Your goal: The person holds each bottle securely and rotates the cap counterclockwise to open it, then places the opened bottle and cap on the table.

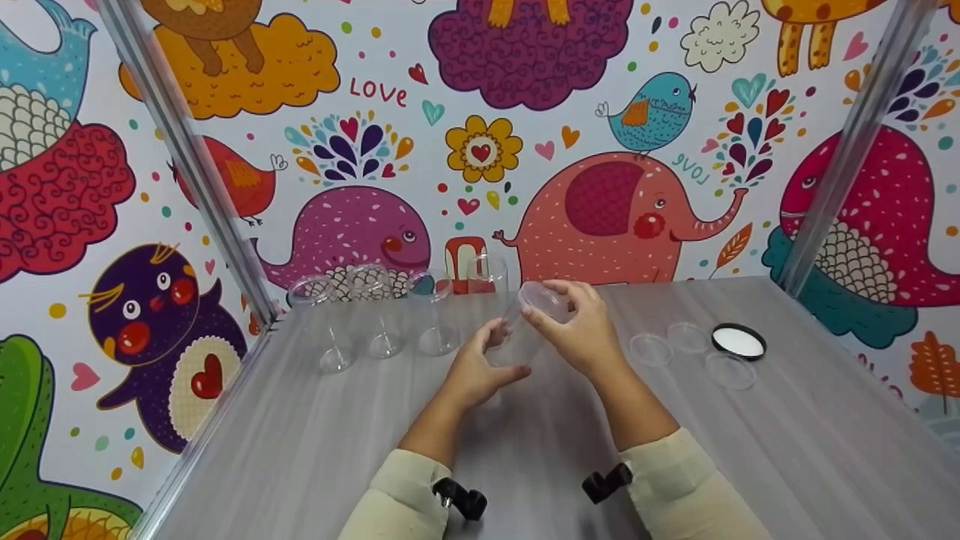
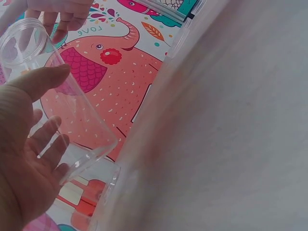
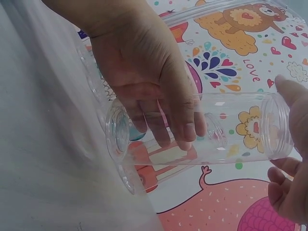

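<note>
A clear plastic jar (image 1: 517,341) is held tilted above the table, its threaded lid end (image 2: 21,43) toward the upper right. My left hand (image 1: 480,367) holds the jar's body, the thumb on one side and the fingers on the other; in the left wrist view the same hand (image 2: 33,149) shows around the see-through wall. With thumb and fingers on opposite sides, my right hand (image 1: 585,326) grips the clear round lid (image 1: 544,300) at the top. The right wrist view shows that hand (image 3: 296,149) at the jar's lid end.
Several clear jars (image 1: 439,341) stand in a row at the back left of the grey table (image 1: 300,450). On the right lie clear round lids (image 1: 651,349) and a black-rimmed white disc (image 1: 739,342). A patterned wall (image 1: 480,202) rises behind the table.
</note>
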`<state>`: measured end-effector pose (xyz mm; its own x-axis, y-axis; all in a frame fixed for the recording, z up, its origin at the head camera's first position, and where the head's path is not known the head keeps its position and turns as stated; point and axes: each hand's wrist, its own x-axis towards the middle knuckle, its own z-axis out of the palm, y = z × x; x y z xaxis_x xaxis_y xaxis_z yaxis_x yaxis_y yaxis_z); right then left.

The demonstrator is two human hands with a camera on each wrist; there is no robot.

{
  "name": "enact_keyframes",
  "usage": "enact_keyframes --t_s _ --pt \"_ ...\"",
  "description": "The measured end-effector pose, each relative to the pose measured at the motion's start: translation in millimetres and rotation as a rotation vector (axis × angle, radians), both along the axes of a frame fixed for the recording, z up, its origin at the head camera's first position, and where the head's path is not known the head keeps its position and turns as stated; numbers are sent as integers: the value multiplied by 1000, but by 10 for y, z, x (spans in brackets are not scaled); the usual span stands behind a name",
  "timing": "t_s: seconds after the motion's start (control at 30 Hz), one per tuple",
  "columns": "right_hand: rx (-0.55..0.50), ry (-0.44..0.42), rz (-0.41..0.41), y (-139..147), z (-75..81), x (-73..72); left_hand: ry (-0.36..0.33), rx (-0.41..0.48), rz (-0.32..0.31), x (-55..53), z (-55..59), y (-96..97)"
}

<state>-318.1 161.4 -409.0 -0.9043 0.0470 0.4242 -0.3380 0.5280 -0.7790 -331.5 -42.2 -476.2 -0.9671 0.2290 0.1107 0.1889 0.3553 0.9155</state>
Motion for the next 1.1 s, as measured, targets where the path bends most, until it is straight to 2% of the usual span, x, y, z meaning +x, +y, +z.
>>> enact_keyframes --t_s 0.33,0.6,0.87,1.1 --pt "-19 48 47 -3 -10 3 -12 7 14 -7 7 9" --pt "-59 76 122 -10 -3 4 -4 55 3 -17 -1 10" --pt "-69 57 137 -3 -16 -7 4 71 -9 -28 -8 1" --pt "-58 65 117 0 -6 -19 -4 27 13 -19 5 12"
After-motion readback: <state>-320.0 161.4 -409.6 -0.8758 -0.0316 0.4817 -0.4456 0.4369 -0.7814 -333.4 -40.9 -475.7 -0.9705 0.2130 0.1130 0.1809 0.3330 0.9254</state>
